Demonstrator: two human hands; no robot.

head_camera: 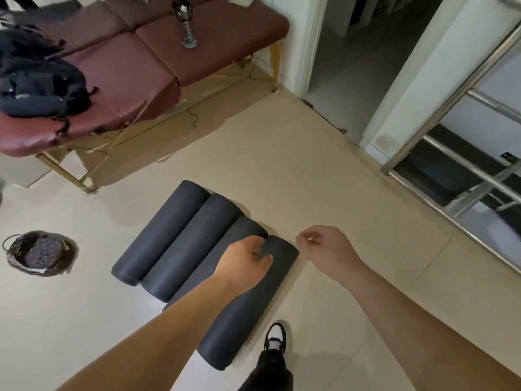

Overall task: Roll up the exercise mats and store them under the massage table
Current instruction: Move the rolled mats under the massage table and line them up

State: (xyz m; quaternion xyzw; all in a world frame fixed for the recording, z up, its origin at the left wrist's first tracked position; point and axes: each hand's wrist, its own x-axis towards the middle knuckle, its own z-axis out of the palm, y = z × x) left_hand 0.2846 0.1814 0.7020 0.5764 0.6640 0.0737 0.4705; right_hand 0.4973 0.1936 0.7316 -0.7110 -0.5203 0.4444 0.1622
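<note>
Left hand [248,261] grips dark rolled mat [245,320] — right hand [324,246] hovers.

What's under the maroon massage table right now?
Under the maroon padded massage table: light wooden legs and braces, thin cables, beige floor. No mats; the dark grey rolled mats lie on open floor. The tabletop covers the area beneath its far side.

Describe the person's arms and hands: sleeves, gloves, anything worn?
Both forearms are bare to the frame edge, with no sleeves in view. The left hand and right hand wear no gloves, and no watch, band or ring shows. Lower down, a dark trouser leg and a black-and-white sneaker are visible.
</note>
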